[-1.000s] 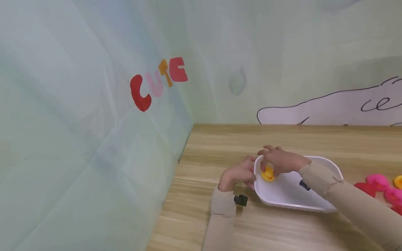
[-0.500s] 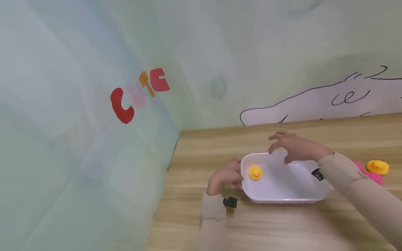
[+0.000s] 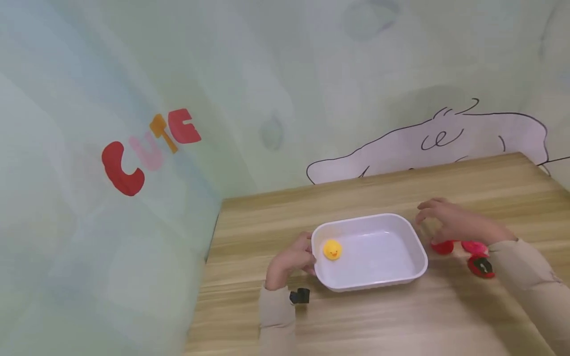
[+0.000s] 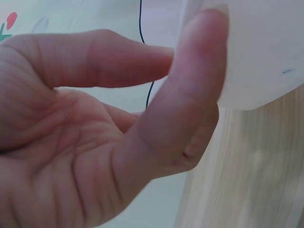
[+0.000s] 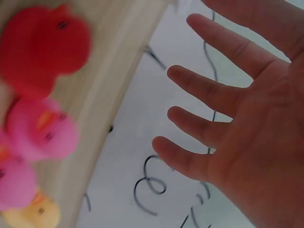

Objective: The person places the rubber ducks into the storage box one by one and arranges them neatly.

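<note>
A white plastic tray (image 3: 378, 257) lies on the wooden table, with one yellow rubber duck (image 3: 332, 249) in its left end. My left hand (image 3: 289, 259) holds the tray's left end, thumb and bent fingers against the wall, as the left wrist view shows with the tray wall (image 4: 266, 52). Beyond the tray's right end, my right hand (image 3: 460, 223) hovers with spread fingers over a red rubber duck (image 3: 443, 248), holding nothing. The right wrist view shows the spread right hand (image 5: 251, 118) beside a red duck (image 5: 42, 47), a pink duck (image 5: 42, 128) and a yellow duck (image 5: 33, 211).
Another pink duck (image 3: 474, 247) and a red one lie under the right wrist, partly hidden by the sleeve and a black wrist piece (image 3: 483, 266). A printed cloth wall (image 3: 249, 148) bounds the wooden table (image 3: 356, 321) at the left and back.
My right hand has let go of the yellow duck in the tray and moved right to the loose ducks. The head view has turned right. My left hand stays at the tray.
</note>
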Tool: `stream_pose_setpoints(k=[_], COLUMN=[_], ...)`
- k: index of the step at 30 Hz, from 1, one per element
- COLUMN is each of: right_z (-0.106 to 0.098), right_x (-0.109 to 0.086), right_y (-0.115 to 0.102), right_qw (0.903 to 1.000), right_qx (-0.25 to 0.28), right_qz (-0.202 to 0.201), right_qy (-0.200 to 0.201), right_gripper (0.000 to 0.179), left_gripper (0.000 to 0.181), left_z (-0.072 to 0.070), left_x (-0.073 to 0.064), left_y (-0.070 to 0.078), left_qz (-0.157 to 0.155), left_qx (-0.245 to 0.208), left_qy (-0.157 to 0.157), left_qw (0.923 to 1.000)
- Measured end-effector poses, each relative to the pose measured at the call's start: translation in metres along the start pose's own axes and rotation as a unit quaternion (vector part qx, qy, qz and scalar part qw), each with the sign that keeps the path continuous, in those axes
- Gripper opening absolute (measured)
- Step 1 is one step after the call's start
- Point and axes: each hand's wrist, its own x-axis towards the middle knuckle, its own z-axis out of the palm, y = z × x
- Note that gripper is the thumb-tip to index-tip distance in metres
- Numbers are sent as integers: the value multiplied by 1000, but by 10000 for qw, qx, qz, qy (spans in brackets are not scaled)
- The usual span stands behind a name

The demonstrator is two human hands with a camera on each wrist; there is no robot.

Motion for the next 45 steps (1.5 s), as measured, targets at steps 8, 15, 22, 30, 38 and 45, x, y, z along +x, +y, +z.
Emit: stream_pose_setpoints(k=[8,15,22,30,38,45], right_z=[12,19,11,-9,-24,-28], right_x=[-9,-19,-16,-3,19,43], right_y=[28,41,35,15,-13,-48], right_qw=[9976,9976,9963,9977,9963,9945], right_qx=[-608,-680,-800,-632,-756,-699], right_qz=[-149,-3,-299,-179,-247,-551], right_qy=[296,146,54,-168,-321,-545], right_gripper=[37,34,37,39,37,38], left_gripper=[71,72,72,72,75,76], left_z=[-7,-2,-1,-4,-6,-7], left_x=[-2,4,6,4,4,1], left_y=[-1,2,2,2,3,1], left_qz=[-140,-277,-277,-469,-192,-156], left_qx=[-31,-193,-243,-119,144,231], left_qy=[171,186,188,279,183,224], left_qw=[9998,9993,9991,9984,9995,9994])
